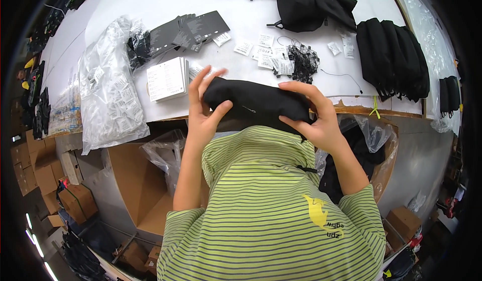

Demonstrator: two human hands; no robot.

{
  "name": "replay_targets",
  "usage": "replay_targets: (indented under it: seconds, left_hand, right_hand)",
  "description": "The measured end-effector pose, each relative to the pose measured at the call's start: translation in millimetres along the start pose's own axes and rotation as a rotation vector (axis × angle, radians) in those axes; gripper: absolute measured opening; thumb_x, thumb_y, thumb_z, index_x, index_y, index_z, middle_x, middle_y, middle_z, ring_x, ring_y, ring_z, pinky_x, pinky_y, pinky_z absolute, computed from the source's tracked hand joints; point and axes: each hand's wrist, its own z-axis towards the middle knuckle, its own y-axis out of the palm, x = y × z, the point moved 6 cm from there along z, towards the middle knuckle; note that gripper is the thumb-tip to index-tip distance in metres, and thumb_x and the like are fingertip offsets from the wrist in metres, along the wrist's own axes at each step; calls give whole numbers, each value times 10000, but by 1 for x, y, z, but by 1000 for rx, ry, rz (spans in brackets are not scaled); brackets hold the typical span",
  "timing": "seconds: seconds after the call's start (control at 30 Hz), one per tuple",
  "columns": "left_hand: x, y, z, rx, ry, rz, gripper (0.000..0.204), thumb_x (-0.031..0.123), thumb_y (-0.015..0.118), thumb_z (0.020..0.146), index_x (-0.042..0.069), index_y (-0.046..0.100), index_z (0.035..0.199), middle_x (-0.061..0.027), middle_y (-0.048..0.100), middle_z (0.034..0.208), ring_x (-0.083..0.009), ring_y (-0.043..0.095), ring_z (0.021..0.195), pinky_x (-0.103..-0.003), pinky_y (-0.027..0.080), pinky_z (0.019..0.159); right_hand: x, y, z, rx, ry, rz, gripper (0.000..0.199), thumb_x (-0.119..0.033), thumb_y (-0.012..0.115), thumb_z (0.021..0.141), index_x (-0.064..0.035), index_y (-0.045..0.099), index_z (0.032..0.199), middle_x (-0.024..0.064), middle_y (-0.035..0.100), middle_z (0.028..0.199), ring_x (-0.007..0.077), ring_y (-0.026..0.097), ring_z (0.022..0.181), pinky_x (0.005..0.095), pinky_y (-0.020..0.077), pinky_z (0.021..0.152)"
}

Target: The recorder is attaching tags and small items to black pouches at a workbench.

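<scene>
White worktable point(150, 0) fills the upper frame, open cartons below; near, at centre, left hand point(203, 115) and right hand point(321, 123) each grasp an end of a black folded pouch point(256, 103) held just over the table edge; risk: a loose grip could drop it into the lined carton point(386, 160) at right; farther up, booklet stack point(167, 79) and paper tags point(263, 55) could get swept off.

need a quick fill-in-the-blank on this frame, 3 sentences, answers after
1. Both hands, left hand and right hand, hold a folded ____ pouch.
2. The white booklet stack lies on the ____ side of the table.
3. The shirt has green and dark ____.

Missing words: black; left; stripes
</scene>
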Motion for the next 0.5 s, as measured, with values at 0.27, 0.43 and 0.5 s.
replay_targets:
  seconds: [0.27,0.43,0.5]
  left_hand:
    - [21,1,2,-38,209,257,155,84,710,730,0,655,848,-93,565,940,-212,524,896,-285,383,846]
    - [64,44,18,-95,331,643,255,119,725,701,29,681,935,-143,455,1289,-277,495,1083,-372,403,905]
    - [113,100,1,-462,464,635,293,94,672,749,36,656,1036,-167,579,1183,-323,504,1169,-404,413,966]
  right_hand:
    - [7,-27,-5,-66,167,-45,268,20,713,713,-62,697,968,38,626,839,104,528,661,226,417,564]
    - [24,-78,-21,42,302,-74,261,-35,701,771,-99,678,1024,-10,652,855,26,472,518,198,367,474]
    - [23,-133,-41,338,351,-163,303,-52,705,784,-125,672,1076,-20,663,948,5,495,536,174,380,485]
